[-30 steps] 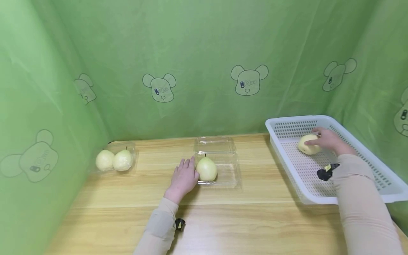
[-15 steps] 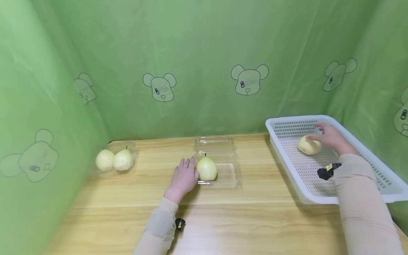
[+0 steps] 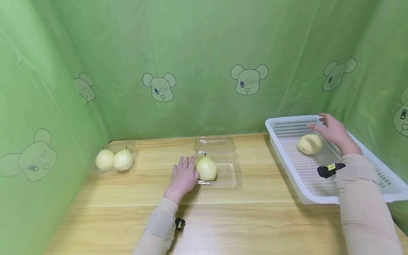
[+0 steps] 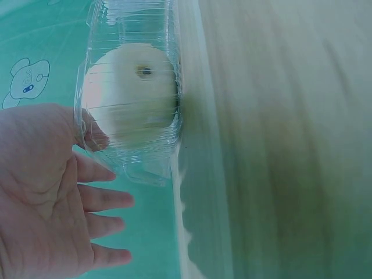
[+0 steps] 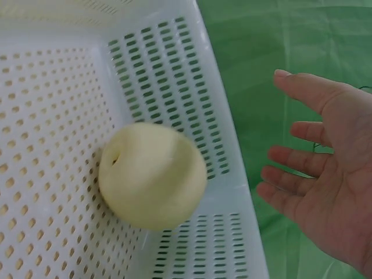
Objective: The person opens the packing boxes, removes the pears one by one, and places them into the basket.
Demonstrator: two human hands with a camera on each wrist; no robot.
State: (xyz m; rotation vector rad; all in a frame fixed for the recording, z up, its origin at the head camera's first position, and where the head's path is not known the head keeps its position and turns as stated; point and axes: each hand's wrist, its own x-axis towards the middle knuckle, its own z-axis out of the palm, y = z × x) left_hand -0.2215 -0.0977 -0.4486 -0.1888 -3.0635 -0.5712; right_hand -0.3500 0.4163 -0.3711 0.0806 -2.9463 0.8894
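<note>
In the head view my left hand [image 3: 183,180] lies at the left edge of an open clear plastic box [image 3: 227,173], fingers straight. Its thumb meets the box wall beside an upright pale-yellow pear [image 3: 207,169] with its stem up. The left wrist view shows this pear [image 4: 131,93] through the ribbed plastic, the other fingers apart from the box. My right hand [image 3: 336,134], fingers spread and holding nothing, hovers at the far right part of a white perforated basket [image 3: 288,177]. Below it a pear [image 3: 310,144] lies on its side in the basket, apart from the hand.
A clear box at the far left of the wooden table [image 3: 242,223] holds two pears [image 3: 123,160]. Green curtain [image 3: 204,71] walls enclose the table at the back and sides. The clear box's lid [image 3: 215,144] is folded back towards the curtain.
My right hand has let go of the pear in the basket and lifted away, up and to the right. The pear stays there. The left hand has not visibly moved.
</note>
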